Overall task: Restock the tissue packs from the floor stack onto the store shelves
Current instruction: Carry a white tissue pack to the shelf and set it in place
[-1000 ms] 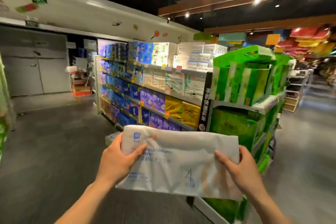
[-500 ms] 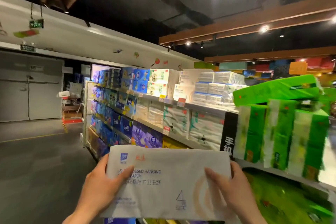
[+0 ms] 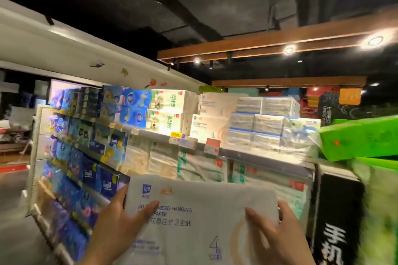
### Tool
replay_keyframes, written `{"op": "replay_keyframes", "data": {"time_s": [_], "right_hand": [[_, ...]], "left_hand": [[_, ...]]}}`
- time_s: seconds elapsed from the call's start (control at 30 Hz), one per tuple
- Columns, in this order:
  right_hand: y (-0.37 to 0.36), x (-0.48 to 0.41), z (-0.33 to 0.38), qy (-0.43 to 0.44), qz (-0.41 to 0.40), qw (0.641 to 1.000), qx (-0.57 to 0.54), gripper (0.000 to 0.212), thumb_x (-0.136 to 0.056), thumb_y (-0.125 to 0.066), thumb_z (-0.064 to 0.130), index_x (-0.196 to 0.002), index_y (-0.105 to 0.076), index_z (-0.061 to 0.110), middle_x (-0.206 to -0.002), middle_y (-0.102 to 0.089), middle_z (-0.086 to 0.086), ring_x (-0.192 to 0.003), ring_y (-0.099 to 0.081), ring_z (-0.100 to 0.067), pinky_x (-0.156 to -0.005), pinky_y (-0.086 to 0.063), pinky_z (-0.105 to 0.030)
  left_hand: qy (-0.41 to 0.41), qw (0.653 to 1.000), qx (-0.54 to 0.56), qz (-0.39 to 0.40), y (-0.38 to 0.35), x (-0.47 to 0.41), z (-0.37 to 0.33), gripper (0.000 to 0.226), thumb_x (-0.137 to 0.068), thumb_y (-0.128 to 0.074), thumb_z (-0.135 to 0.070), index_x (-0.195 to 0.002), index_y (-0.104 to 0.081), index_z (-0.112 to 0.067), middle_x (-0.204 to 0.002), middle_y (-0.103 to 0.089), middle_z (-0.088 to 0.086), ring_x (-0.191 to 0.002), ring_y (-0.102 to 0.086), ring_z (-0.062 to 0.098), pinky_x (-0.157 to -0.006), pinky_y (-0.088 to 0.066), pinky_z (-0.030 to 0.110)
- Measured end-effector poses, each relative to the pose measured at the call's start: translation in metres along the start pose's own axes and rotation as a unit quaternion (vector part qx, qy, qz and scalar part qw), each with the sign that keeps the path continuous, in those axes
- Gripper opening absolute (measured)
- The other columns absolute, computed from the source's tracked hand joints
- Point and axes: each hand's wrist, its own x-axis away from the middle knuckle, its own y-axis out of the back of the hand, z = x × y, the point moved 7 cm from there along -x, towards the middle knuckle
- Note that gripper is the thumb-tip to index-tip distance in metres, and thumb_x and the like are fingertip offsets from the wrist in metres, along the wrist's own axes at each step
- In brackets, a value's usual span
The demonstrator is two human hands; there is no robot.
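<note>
I hold a white tissue pack (image 3: 198,219) with blue print and a large "4" in front of me, low in the view. My left hand (image 3: 117,228) grips its left edge and my right hand (image 3: 277,236) grips its right edge. Behind it stands the store shelf unit (image 3: 215,150), filled with tissue packs. On its top shelf lie matching white packs (image 3: 212,114) stacked two high, beside clear-wrapped white packs (image 3: 265,127). The floor stack is out of view.
Blue and purple tissue packs (image 3: 86,157) fill the shelves to the left. A green pack (image 3: 361,137) juts from the end display at the right, above a black sign (image 3: 336,221). Grey floor (image 3: 15,232) lies at lower left. Wooden beams with spotlights hang overhead.
The view has tilted up and drawn closer to the shelves. The pack, held in both hands, has come nearer the shelf unit; the top shelf now sits mid-view.
</note>
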Motion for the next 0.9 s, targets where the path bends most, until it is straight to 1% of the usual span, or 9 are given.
{"op": "replay_keyframes", "data": {"time_s": [0.1,0.23,0.3,0.37,0.47,0.57,0.67,0.77,0.9], "right_hand": [[-0.031,-0.050,0.023,0.038,-0.041,0.998,0.032,0.055,-0.063,-0.090,0.040,-0.108,-0.063,0.026,-0.095,-0.074,0.005,-0.085,-0.069,-0.008,-0.075,-0.050,-0.031],[-0.057,-0.115,0.055,0.093,-0.067,0.991,0.070,0.046,-0.074,-0.086,0.033,-0.113,-0.065,0.021,-0.099,-0.071,0.008,-0.087,-0.065,-0.002,-0.061,-0.046,-0.010],[-0.069,-0.148,0.071,0.116,-0.079,0.986,0.089,0.042,-0.075,-0.084,0.038,-0.110,-0.068,0.021,-0.100,-0.073,0.007,-0.087,-0.068,-0.006,-0.063,-0.047,-0.014],[-0.077,-0.184,0.081,0.136,-0.106,0.981,0.088,0.044,-0.072,-0.084,0.045,-0.107,-0.070,0.022,-0.098,-0.074,0.008,-0.088,-0.070,-0.010,-0.068,-0.051,-0.026],[-0.092,-0.242,0.093,0.162,-0.126,0.975,0.090,0.059,-0.066,-0.084,0.058,-0.111,-0.068,0.024,-0.101,-0.073,0.007,-0.091,-0.070,-0.014,-0.078,-0.058,-0.039],[-0.107,-0.302,0.107,0.186,-0.127,0.970,0.089,0.070,-0.061,-0.081,0.069,-0.115,-0.066,0.026,-0.104,-0.073,0.008,-0.092,-0.071,-0.012,-0.080,-0.060,-0.043],[-0.123,-0.358,0.114,0.202,-0.119,0.968,0.088,0.060,-0.067,-0.083,0.061,-0.115,-0.061,0.033,-0.108,-0.070,0.010,-0.094,-0.070,-0.011,-0.081,-0.061,-0.043],[-0.143,-0.404,0.113,0.202,-0.117,0.968,0.095,0.080,-0.068,-0.084,0.054,-0.134,-0.044,0.034,-0.122,-0.060,0.010,-0.103,-0.064,-0.012,-0.085,-0.060,-0.041],[-0.176,-0.444,0.107,0.196,-0.099,0.969,0.117,0.080,-0.078,-0.082,0.036,-0.139,-0.030,0.038,-0.126,-0.051,0.009,-0.108,-0.057,-0.015,-0.085,-0.054,-0.036]], "left_hand": [[-0.050,0.999,0.006,0.007,-0.008,-0.090,0.006,0.050,-0.064,-0.073,-0.066,-0.104,-0.059,-0.040,-0.084,-0.073,-0.016,-0.071,-0.068,0.000,-0.064,-0.056,0.032],[-0.115,0.993,0.035,0.007,-0.022,-0.190,0.001,0.060,-0.062,-0.075,-0.076,-0.103,-0.061,-0.034,-0.087,-0.072,-0.015,-0.075,-0.069,0.002,-0.062,-0.056,0.032],[-0.137,0.989,0.058,0.016,-0.035,-0.234,-0.002,0.064,-0.060,-0.077,-0.074,-0.105,-0.062,-0.031,-0.089,-0.072,-0.012,-0.075,-0.071,0.006,-0.063,-0.058,0.033],[-0.160,0.983,0.084,0.023,-0.048,-0.280,-0.006,0.069,-0.057,-0.079,-0.073,-0.108,-0.061,-0.029,-0.090,-0.072,-0.011,-0.074,-0.070,0.003,-0.063,-0.058,0.033],[-0.196,0.976,0.093,0.033,-0.070,-0.345,-0.014,0.078,-0.053,-0.084,-0.069,-0.112,-0.058,-0.026,-0.097,-0.069,-0.009,-0.082,-0.069,0.010,-0.066,-0.058,0.034],[-0.214,0.969,0.115,0.043,-0.094,-0.407,-0.023,0.076,-0.057,-0.085,-0.054,-0.119,-0.055,-0.020,-0.104,-0.068,-0.003,-0.089,-0.068,0.015,-0.068,-0.059,0.033],[-0.223,0.967,0.112,0.044,-0.118,-0.465,-0.028,0.076,-0.061,-0.087,-0.048,-0.121,-0.052,-0.018,-0.106,-0.067,-0.002,-0.092,-0.068,0.014,-0.071,-0.059,0.032],[-0.213,0.970,0.110,0.046,-0.145,-0.521,-0.020,0.086,-0.051,-0.087,-0.054,-0.120,-0.051,-0.017,-0.103,-0.070,-0.003,-0.091,-0.069,0.014,-0.076,-0.060,0.037],[-0.203,0.972,0.103,0.062,-0.179,-0.581,-0.002,0.094,-0.044,-0.087,-0.062,-0.120,-0.051,-0.019,-0.105,-0.070,-0.003,-0.093,-0.069,0.016,-0.080,-0.061,0.044]]}}
